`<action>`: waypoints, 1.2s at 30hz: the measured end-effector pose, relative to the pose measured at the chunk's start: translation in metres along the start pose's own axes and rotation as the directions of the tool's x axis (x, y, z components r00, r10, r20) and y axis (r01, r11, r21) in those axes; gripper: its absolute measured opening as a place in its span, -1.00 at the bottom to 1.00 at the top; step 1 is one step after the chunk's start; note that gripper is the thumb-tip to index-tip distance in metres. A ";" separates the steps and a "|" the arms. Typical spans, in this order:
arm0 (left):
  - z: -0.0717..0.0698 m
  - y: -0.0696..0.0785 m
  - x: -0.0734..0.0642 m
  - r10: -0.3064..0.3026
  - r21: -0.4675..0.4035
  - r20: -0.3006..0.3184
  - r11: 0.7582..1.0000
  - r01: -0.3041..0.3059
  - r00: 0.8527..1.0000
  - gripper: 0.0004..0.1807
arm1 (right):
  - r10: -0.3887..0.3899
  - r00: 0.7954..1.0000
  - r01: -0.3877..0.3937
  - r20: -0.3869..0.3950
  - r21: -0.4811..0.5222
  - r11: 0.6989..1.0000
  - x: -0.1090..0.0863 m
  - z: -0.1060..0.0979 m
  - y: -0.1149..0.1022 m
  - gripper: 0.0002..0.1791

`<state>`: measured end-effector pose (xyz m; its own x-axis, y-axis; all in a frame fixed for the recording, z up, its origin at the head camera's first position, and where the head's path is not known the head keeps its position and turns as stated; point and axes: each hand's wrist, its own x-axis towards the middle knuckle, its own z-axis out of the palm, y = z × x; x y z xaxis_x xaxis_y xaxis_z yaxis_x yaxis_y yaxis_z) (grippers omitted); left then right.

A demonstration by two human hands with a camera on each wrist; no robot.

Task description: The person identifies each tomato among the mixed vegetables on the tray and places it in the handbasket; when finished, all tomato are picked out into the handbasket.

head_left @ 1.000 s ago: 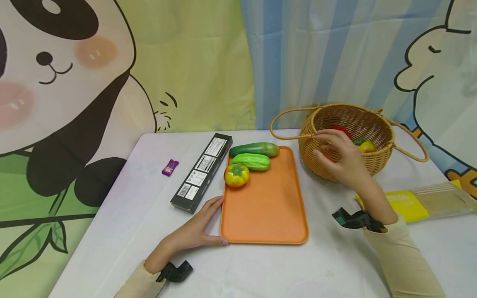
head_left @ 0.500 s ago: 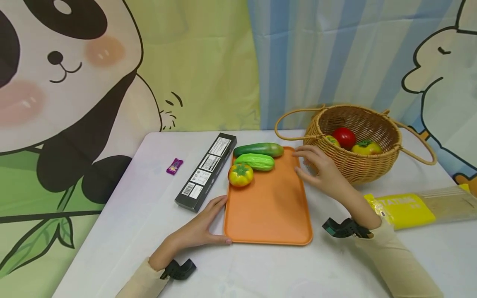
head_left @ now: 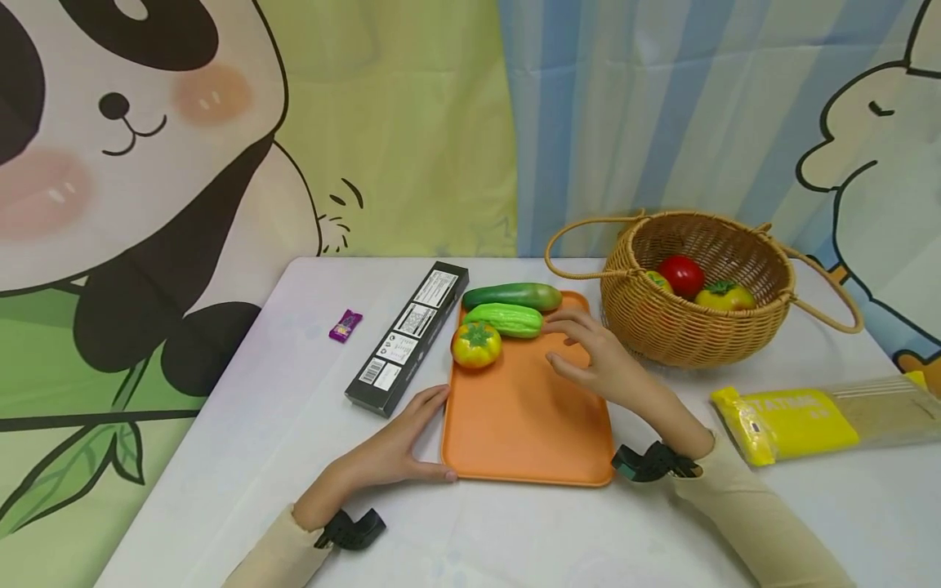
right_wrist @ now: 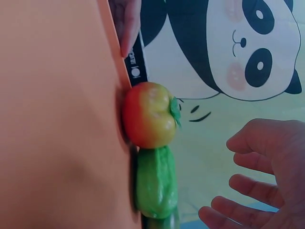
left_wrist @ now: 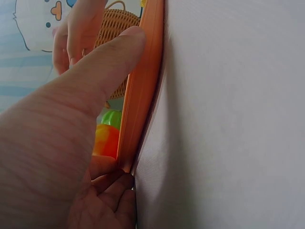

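My left hand (head_left: 385, 449) rests at the left edge of the orange tray (head_left: 525, 425), thumb at its front corner and fingertips along its side. Above the tray's right half hovers my right hand (head_left: 606, 363), fingers spread loosely with nothing in them. Its fingertips are near the end of a light green ridged bitter melon (head_left: 507, 319). Behind that lies a dark green cucumber (head_left: 515, 296). A yellow-red tomato (head_left: 476, 346) sits in front, at the tray's left edge; in the right wrist view the tomato (right_wrist: 150, 115) lines up with the bitter melon (right_wrist: 157, 181).
A wicker basket (head_left: 691, 343) with two looped handles stands right of the tray, holding a red tomato (head_left: 681, 276) and yellow-green ones (head_left: 725, 296). A yellow noodle packet (head_left: 801, 420) lies at right. Left of the tray are a black box (head_left: 408, 339) and a purple candy (head_left: 345, 325).
My right hand has moved left and down from over the basket, bare of any object, to above the tray. My left hand stays at the tray's edge.
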<state>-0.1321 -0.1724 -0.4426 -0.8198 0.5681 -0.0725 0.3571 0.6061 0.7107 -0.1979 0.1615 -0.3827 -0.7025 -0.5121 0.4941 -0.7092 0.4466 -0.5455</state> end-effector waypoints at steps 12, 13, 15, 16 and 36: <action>0.000 0.001 -0.001 0.000 0.003 0.000 1.000 0.000 1.000 0.27 | 0.053 0.992 -0.060 0.114 0.055 0.997 0.011 0.019 -0.005 -0.57; 0.000 0.001 -0.001 0.001 0.004 0.000 1.000 -0.001 1.000 0.27 | 0.037 0.993 -0.044 0.110 0.062 0.997 0.012 0.021 -0.005 -0.57; 0.000 0.001 -0.001 0.003 0.008 -0.002 1.000 -0.003 1.000 0.27 | 0.013 0.995 -0.019 0.103 0.064 0.998 0.016 0.025 -0.003 -0.56; 0.000 0.001 -0.001 0.003 0.008 -0.003 1.000 -0.003 1.000 0.27 | 0.005 0.995 -0.012 0.101 0.069 0.998 0.017 0.028 -0.002 -0.55; -0.001 0.002 0.000 -0.008 0.008 0.007 1.000 0.008 1.000 0.28 | 0.128 0.969 -0.159 0.211 0.136 0.978 0.040 0.060 0.007 -0.43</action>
<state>-0.1317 -0.1719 -0.4410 -0.8194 0.5673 -0.0828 0.3543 0.6146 0.7048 -0.2275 0.1008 -0.4075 -0.7590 -0.5943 0.2661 -0.5742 0.4182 -0.7038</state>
